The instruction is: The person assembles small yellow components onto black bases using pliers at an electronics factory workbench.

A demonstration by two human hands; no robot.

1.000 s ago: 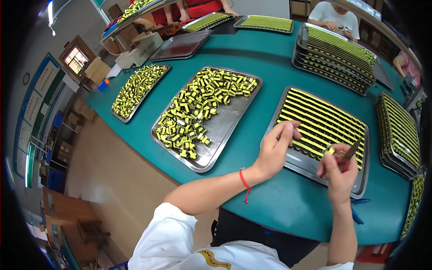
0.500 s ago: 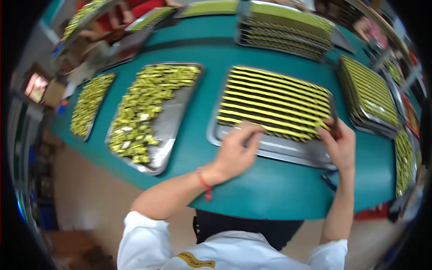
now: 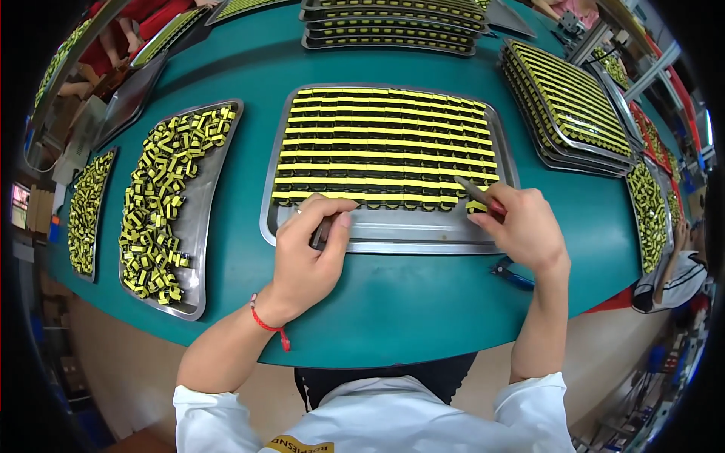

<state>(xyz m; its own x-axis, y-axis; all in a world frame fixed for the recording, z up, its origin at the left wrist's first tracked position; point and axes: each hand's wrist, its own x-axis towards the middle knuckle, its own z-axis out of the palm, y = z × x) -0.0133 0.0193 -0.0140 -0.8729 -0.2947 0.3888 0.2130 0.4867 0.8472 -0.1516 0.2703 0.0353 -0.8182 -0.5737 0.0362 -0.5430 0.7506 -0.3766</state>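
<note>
A metal tray holds small black blocks with yellow tops, set side by side in straight rows. At the right end of the nearest row, my right hand grips a slim grey pointed tool with some red near the fingers. One block sits at those fingertips, slightly apart from the row. My left hand is closed at the near left of the rows, its fingertips by the front blocks. Something dark shows between its thumb and fingers, too hidden to name.
Left of my tray, another tray carries a loose heap of blocks; a narrower heap lies beyond. Stacked filled trays stand at the back and right. A dark blue tool lies by the front edge. Other people work around the table.
The view has shifted, so the trays sit further left. My right hand now shows the pointed tool at the nearest row's right end. My left hand stays by the front row's left part.
</note>
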